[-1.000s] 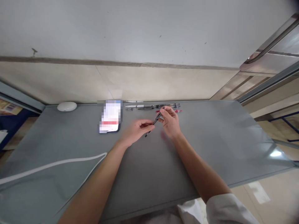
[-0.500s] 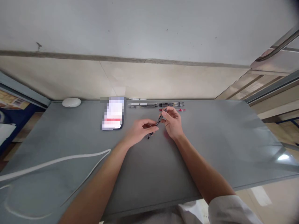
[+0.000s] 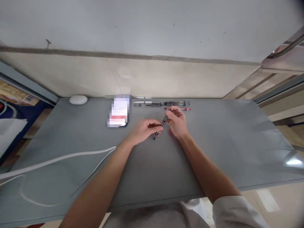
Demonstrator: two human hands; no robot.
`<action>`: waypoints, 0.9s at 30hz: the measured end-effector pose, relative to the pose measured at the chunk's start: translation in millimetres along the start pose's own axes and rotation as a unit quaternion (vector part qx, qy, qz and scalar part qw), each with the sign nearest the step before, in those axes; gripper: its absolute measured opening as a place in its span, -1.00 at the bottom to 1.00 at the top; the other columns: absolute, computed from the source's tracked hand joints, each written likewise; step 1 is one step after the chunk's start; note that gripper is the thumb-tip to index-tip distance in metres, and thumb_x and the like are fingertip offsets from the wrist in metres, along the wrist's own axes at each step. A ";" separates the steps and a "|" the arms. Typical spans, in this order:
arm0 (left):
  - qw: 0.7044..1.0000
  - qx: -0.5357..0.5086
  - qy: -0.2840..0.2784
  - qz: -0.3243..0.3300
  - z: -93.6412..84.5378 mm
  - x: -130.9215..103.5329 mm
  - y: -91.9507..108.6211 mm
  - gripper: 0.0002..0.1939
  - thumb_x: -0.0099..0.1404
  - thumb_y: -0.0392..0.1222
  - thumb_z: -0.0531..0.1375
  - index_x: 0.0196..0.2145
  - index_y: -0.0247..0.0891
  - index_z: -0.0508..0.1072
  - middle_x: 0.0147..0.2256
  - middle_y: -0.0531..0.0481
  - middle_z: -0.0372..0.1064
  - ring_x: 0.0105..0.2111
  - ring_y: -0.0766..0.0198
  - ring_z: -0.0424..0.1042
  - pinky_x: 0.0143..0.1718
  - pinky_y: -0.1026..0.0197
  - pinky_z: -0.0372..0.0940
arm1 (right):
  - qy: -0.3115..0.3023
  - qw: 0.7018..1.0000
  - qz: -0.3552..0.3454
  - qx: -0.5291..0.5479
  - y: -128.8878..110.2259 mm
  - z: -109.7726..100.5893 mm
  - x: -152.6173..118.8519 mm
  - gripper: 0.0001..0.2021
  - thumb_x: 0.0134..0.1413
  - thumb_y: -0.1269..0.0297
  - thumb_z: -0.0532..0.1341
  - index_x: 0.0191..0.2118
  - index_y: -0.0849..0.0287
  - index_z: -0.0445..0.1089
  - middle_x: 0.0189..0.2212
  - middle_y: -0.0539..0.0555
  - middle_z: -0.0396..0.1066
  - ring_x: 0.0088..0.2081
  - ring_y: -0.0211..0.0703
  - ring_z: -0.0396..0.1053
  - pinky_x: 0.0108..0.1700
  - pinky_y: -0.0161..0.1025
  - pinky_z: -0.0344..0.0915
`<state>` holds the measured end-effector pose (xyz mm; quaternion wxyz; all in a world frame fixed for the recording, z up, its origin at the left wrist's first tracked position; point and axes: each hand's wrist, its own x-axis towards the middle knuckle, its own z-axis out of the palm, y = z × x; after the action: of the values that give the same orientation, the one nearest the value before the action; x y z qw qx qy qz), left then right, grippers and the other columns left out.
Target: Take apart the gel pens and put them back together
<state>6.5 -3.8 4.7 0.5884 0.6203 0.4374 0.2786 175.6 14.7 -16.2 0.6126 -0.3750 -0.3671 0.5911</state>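
A black pen (image 3: 164, 119) is held slantwise over the grey table, between my two hands. The fingers of my left hand (image 3: 147, 130) pinch its lower part, with the dark tip pointing down and left. My right hand (image 3: 177, 122) grips the upper end between thumb and fingers. Just behind my right hand lies a red pen (image 3: 187, 109), partly covered by the fingers. Beyond it is a row of dark pens (image 3: 177, 103), and left of these lie white and black pens (image 3: 147, 103).
A phone (image 3: 118, 110) with a blurred screen lies left of the pens. Farther left is a white rounded object (image 3: 78, 100). White cable (image 3: 59, 158) runs across the left side of the grey table (image 3: 225, 142). A pale wall (image 3: 178, 77) stands behind.
The view has shifted slightly, so the table's things appear a little higher and more to the right. Both hands still hold the black pen, with little change in grip.
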 end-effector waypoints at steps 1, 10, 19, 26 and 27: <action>1.000 -0.003 -0.002 0.002 0.1 -0.3 -0.2 -0.72 0.20 0.02 0.23 -0.27 -0.25 0.53 -0.40 -0.03 0.49 -0.38 0.25 0.44 -0.27 0.17 0.31 | -0.001 1.000 0.001 0.004 0.0 -0.1 -0.2 -0.73 -0.18 0.21 0.40 -0.40 0.05 0.29 -0.43 -0.11 0.30 -0.42 -0.35 0.31 -0.43 -0.37 0.29; 0.999 -0.014 -0.036 0.017 -0.4 -1.7 -2.8 -0.74 0.25 0.01 0.21 -0.32 -0.26 0.51 -0.41 -0.02 0.47 -0.39 0.26 0.43 -0.29 0.19 0.30 | -0.003 1.000 0.014 0.021 -1.2 -0.7 -1.6 -0.75 -0.22 0.22 0.42 -0.42 0.07 0.34 -0.45 -0.11 0.35 -0.43 -0.34 0.34 -0.44 -0.38 0.32; 0.995 -0.086 -0.055 0.011 0.4 -0.8 -10.5 -0.73 0.22 -0.02 0.26 -0.25 -0.28 0.51 -0.36 -0.04 0.49 -0.39 0.27 0.46 -0.31 0.19 0.35 | -0.008 0.998 0.032 0.052 -4.7 3.6 -5.7 -0.75 -0.23 0.22 0.43 -0.41 0.08 0.38 -0.45 -0.10 0.36 -0.43 -0.32 0.35 -0.50 -0.38 0.33; 0.993 -0.104 -0.056 0.003 2.2 1.6 -14.8 -0.72 0.23 -0.03 0.27 -0.22 -0.29 0.53 -0.38 -0.04 0.48 -0.40 0.27 0.46 -0.32 0.19 0.36 | -0.008 0.997 0.030 0.072 -4.8 3.8 -5.4 -0.78 -0.22 0.25 0.43 -0.43 0.09 0.40 -0.41 -0.10 0.38 -0.43 -0.36 0.35 -0.50 -0.41 0.32; 0.992 -0.113 -0.057 0.003 2.6 1.8 -15.6 -0.73 0.22 -0.03 0.27 -0.22 -0.29 0.53 -0.38 -0.04 0.48 -0.40 0.27 0.46 -0.32 0.18 0.36 | -0.009 0.997 0.030 0.073 -4.9 3.8 -5.4 -0.79 -0.22 0.25 0.43 -0.43 0.09 0.40 -0.41 -0.10 0.38 -0.43 -0.36 0.35 -0.50 -0.42 0.32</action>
<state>6.1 -4.7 -11.2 0.6776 0.5664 0.3670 0.2920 174.2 9.3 -10.1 0.6172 -0.3350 -0.3172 0.6373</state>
